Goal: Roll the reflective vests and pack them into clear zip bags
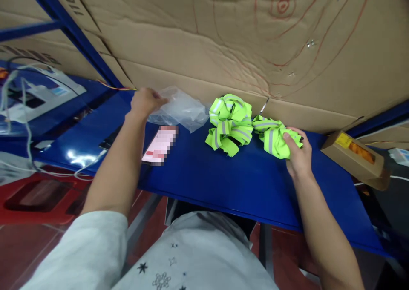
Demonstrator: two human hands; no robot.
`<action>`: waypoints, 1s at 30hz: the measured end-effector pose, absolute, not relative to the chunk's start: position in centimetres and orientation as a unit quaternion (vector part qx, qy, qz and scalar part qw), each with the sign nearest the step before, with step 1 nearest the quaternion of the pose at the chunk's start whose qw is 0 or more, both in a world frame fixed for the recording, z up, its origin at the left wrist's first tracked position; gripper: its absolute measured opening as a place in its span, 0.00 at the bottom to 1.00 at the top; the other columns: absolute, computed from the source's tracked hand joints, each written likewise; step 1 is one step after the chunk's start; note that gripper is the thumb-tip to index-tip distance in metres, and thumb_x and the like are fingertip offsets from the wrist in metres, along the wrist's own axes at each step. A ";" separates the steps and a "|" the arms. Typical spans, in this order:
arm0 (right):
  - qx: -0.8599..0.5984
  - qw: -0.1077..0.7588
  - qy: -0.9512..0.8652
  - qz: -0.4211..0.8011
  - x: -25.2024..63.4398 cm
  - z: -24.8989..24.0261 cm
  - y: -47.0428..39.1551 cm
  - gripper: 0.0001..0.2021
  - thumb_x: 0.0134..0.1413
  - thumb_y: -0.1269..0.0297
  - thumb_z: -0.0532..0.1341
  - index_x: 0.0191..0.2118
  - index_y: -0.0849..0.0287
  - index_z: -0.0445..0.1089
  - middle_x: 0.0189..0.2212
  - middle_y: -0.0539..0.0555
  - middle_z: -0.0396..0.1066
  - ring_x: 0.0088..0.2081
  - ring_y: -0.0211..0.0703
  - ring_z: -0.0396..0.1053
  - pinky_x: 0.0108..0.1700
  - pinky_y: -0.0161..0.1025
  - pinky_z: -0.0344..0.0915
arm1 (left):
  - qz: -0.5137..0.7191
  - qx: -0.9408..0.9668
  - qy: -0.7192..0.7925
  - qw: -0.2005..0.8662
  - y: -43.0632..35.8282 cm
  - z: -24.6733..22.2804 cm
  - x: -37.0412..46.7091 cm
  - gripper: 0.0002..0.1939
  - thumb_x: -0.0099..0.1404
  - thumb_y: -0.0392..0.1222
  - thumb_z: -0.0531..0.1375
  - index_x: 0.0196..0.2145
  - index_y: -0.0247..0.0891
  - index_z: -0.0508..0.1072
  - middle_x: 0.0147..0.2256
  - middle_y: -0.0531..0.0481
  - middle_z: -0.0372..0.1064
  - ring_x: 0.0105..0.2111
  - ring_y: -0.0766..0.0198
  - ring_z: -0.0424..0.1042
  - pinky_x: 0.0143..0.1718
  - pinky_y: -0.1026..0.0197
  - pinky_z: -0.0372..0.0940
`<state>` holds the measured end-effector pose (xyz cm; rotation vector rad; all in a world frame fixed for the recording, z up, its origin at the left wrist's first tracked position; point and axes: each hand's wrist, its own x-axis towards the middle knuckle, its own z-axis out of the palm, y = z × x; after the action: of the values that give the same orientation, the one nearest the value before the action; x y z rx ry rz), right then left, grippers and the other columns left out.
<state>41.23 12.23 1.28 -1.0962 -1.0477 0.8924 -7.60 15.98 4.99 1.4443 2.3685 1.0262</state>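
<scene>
My right hand (300,156) is closed around one end of a fluorescent yellow-green reflective strap bundle (275,143), its thumb pressed on top. Left of it, a larger heap of the same reflective straps (231,124) with grey stripes lies loosely folded on the blue table. My left hand (145,101) reaches to the back of the table, thumb and fingers pinched at the edge of a crumpled clear plastic bag (183,107). Below that bag rests a phone (159,145) with a lit, partly blurred screen.
A cardboard wall (204,47) rises behind the blue table (223,188). At the right edge sits a small brown box (354,158) with a window. White power strips and cables (41,94) lie at the left, above a red stool (35,196).
</scene>
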 end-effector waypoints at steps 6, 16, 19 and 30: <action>-0.461 0.625 -0.432 0.459 41.5 2.0 11.6 0.23 0.44 0.53 0.77 0.45 0.52 0.75 0.41 0.50 0.77 0.39 0.41 0.75 0.41 0.38 0.73 | 0.506 0.596 0.618 -0.084 11.7 10.1 -1.2 0.12 0.67 0.49 0.62 0.47 0.45 0.71 0.49 0.51 0.76 0.50 0.54 0.75 0.53 0.46 0.71; -0.479 0.535 -0.432 0.546 40.6 1.5 11.0 0.23 0.42 0.55 0.79 0.45 0.52 0.77 0.40 0.50 0.78 0.38 0.41 0.75 0.40 0.37 0.72 | 0.101 0.874 0.460 -0.120 0.2 1.2 15.1 0.21 0.71 0.43 0.62 0.60 0.44 0.72 0.60 0.39 0.71 0.53 0.46 0.76 0.49 0.46 0.72; -0.497 0.494 -0.449 0.555 40.2 0.8 11.0 0.24 0.41 0.53 0.79 0.45 0.52 0.77 0.39 0.50 0.78 0.37 0.42 0.75 0.38 0.37 0.71 | 0.111 0.865 0.477 -0.112 0.7 1.5 14.6 0.42 0.65 0.57 0.68 0.71 0.44 0.60 0.67 0.34 0.62 0.63 0.40 0.68 0.59 0.39 0.67; -0.448 0.426 -0.582 0.528 38.2 0.9 9.0 0.20 0.51 0.51 0.74 0.48 0.51 0.77 0.49 0.51 0.77 0.49 0.45 0.73 0.52 0.42 0.69 | 0.154 0.866 0.475 -0.029 3.0 1.5 12.9 0.49 0.67 0.69 0.61 0.72 0.34 0.54 0.63 0.33 0.68 0.62 0.44 0.69 0.64 0.42 0.62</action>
<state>38.23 9.02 0.92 -1.1197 -1.4557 1.3199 12.93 2.95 1.48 2.7710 1.5198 0.4931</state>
